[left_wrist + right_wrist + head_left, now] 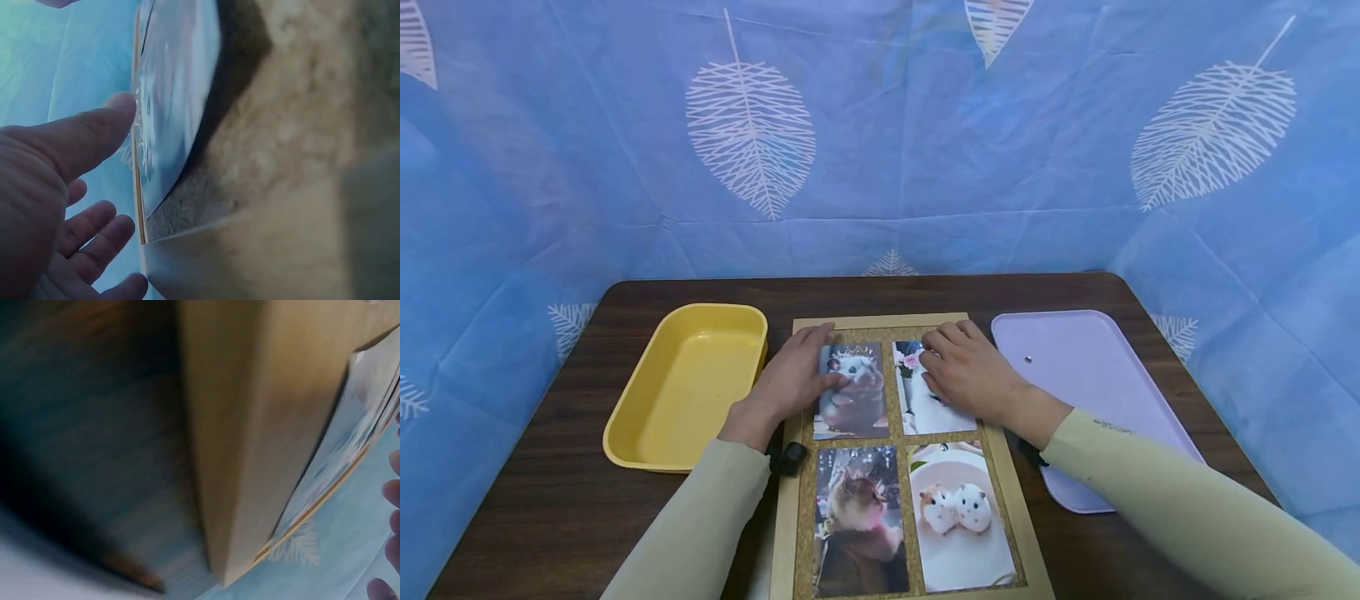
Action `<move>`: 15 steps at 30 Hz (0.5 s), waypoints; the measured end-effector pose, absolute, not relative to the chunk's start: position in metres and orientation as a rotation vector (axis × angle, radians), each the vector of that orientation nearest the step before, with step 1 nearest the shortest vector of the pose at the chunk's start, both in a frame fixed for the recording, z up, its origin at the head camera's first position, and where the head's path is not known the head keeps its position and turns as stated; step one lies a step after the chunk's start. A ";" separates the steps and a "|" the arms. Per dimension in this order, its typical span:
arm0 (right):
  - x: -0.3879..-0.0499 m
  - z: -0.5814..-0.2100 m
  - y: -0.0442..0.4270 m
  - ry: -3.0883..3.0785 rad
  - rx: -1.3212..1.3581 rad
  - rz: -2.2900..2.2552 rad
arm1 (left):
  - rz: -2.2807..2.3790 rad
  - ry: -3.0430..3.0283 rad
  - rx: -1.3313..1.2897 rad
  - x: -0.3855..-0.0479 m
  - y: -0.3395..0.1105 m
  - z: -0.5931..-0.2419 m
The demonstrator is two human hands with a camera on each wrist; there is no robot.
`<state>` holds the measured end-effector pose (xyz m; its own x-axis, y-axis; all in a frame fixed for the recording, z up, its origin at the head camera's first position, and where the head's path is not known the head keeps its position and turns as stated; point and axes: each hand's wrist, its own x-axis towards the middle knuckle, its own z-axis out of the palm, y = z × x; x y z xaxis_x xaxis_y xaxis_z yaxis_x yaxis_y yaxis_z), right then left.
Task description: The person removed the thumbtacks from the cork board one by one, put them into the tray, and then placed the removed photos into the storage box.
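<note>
A wood-framed cork board [898, 442] lies on the table with four-corner rows of photos of small furry animals. My left hand [793, 371] rests at the board's upper left, fingers extended over the frame edge and thumb on the upper left photo [853, 408]. The left wrist view shows that thumb [94, 134] by the photo's edge, fingers spread beyond it. My right hand [973, 371] is over the upper right photo [925, 414], its fingers bent; whether they hold anything is hidden. Shiny pins show on the lower left photo [861, 517] and lower right photo [962, 542].
A yellow tray [613, 433] stands left of the board. To the right lies a lilac tray [1097, 358] with a small metallic pin [1028, 359] on it. The dark wooden table [542, 508] meets a blue leaf-patterned cloth [910, 167] behind and at the sides.
</note>
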<state>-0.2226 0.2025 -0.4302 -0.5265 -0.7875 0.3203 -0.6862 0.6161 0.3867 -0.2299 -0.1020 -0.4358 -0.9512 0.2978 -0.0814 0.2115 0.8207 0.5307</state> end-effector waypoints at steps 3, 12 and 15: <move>-0.221 -0.431 0.193 -2.379 1.169 -0.285 | 0.876 2.828 0.380 -0.230 -0.104 -0.437; -0.220 -0.432 0.170 -2.354 1.185 -0.302 | 0.915 2.803 0.327 -0.231 -0.113 -0.441; -0.220 -0.433 0.165 -2.352 1.202 -0.298 | 0.902 2.799 0.346 -0.232 -0.114 -0.441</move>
